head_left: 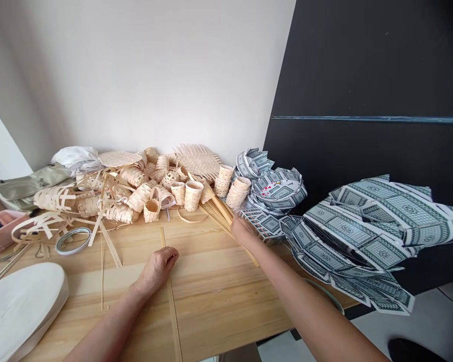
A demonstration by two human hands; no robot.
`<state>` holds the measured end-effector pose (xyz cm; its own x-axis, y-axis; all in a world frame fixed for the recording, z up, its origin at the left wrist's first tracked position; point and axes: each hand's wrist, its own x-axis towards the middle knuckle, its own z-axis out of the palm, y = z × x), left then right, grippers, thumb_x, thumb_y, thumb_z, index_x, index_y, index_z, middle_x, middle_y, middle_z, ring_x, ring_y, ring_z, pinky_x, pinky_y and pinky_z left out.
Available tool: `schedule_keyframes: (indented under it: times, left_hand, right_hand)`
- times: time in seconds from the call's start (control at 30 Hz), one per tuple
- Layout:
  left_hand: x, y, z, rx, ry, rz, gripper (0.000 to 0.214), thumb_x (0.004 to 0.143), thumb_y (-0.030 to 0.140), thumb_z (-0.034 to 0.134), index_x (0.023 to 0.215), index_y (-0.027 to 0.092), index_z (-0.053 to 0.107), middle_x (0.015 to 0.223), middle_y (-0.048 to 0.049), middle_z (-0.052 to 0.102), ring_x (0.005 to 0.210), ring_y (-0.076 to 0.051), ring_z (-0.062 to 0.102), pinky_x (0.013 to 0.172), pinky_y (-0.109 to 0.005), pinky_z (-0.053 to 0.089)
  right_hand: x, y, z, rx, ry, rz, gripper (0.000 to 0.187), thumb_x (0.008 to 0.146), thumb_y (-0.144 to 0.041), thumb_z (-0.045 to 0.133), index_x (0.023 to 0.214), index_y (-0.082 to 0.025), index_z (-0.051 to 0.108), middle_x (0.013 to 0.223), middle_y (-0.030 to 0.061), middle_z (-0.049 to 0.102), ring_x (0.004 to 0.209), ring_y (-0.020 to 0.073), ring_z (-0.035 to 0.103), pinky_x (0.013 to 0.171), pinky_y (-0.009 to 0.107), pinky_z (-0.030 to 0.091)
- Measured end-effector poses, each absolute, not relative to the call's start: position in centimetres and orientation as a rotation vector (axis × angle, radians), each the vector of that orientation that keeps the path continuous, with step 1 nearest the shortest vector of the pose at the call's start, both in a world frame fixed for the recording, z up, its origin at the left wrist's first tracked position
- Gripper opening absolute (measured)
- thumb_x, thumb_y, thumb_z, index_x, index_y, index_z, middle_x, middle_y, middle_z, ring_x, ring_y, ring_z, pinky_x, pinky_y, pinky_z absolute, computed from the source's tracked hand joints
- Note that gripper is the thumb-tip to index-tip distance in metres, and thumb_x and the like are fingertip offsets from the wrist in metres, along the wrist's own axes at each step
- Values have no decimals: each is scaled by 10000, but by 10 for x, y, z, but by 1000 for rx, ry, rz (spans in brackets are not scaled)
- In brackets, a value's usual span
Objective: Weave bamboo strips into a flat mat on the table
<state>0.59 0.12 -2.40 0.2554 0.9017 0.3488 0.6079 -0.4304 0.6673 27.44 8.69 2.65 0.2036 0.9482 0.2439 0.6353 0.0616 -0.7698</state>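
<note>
My left hand is curled closed low over the table, on a thin pale wooden strip. The strip's far end sticks out beyond my knuckles, and its near end runs to the table's front edge. My right hand reaches forward to a bundle of long, flat wooden strips lying slantwise on the table. Its fingers are closed at the bundle's right side, their tips mostly hidden. Small woven cups stand just behind the bundle.
Woven baskets and loose curled strips are heaped along the wall. A tape roll and a round white slab lie on the left. Bowl-like forms made of playing cards crowd the right. The wooden table ends at the front.
</note>
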Motion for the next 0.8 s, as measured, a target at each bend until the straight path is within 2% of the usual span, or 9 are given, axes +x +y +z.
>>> schedule_keyframes:
  times: [0.13, 0.23, 0.37, 0.43, 0.53, 0.6, 0.73, 0.8]
  left_hand:
    - [7, 0, -21, 2058, 1351, 1041, 188, 787, 256, 449, 694, 196, 601, 675, -36, 609, 647, -159, 539, 621, -265, 412]
    - [9, -2, -17, 1973, 1335, 1081, 184, 775, 294, 480, 686, 194, 606, 676, -34, 605, 633, -150, 535, 616, -262, 417]
    - [15, -10, -3, 1734, 1284, 1080, 292, 787, 394, 484, 890, 156, 618, 587, -4, 540, 492, -107, 476, 474, -222, 389]
    - [18, -17, 7, 1483, 1112, 1067, 388, 752, 416, 551, 1010, 129, 591, 579, 15, 508, 508, -99, 477, 485, -215, 392]
    - [21, -25, 18, 1238, 869, 1095, 435, 702, 398, 635, 1047, 138, 580, 677, 6, 536, 562, -86, 501, 525, -209, 397]
    - [23, -27, 21, 1122, 778, 1122, 392, 679, 377, 668, 991, 151, 593, 715, 1, 552, 568, -79, 518, 509, -194, 383]
    - [22, -28, 22, 1017, 756, 1175, 272, 646, 363, 703, 686, 130, 568, 575, 23, 532, 492, -56, 491, 471, -172, 359]
    - [21, -28, 23, 1017, 766, 1179, 286, 634, 363, 712, 637, 131, 545, 536, 31, 522, 476, -56, 485, 452, -167, 352]
  right_hand:
    - [282, 74, 34, -1674, -1430, 571, 125, 812, -219, 390, 759, -161, 487, 606, 26, 547, 639, 181, 568, 639, 301, 411]
    - [276, 50, 35, -1576, -1394, 685, 180, 819, -321, 309, 836, -188, 429, 585, -23, 511, 486, 131, 501, 505, 245, 398]
    - [252, 2, 36, -1440, -1412, 864, 242, 781, -404, 317, 849, -191, 411, 627, -26, 518, 502, 114, 491, 496, 226, 399]
    - [238, -21, 38, -1317, -1417, 1027, 252, 768, -409, 377, 863, -181, 430, 666, -15, 541, 531, 108, 494, 518, 223, 394]
    - [217, -47, 39, -1176, -1393, 1294, 254, 758, -405, 469, 855, -170, 467, 672, -13, 552, 552, 101, 484, 545, 221, 380]
    - [206, -56, 37, -1140, -1385, 1427, 255, 755, -401, 503, 844, -163, 494, 662, -13, 556, 556, 98, 480, 563, 224, 379]
    - [189, -61, 30, -1110, -1326, 1597, 271, 732, -418, 558, 791, -156, 517, 631, -16, 559, 533, 91, 478, 550, 218, 370]
    - [184, -62, 27, -1105, -1295, 1610, 280, 715, -426, 577, 764, -158, 514, 608, -26, 546, 510, 85, 468, 521, 210, 355]
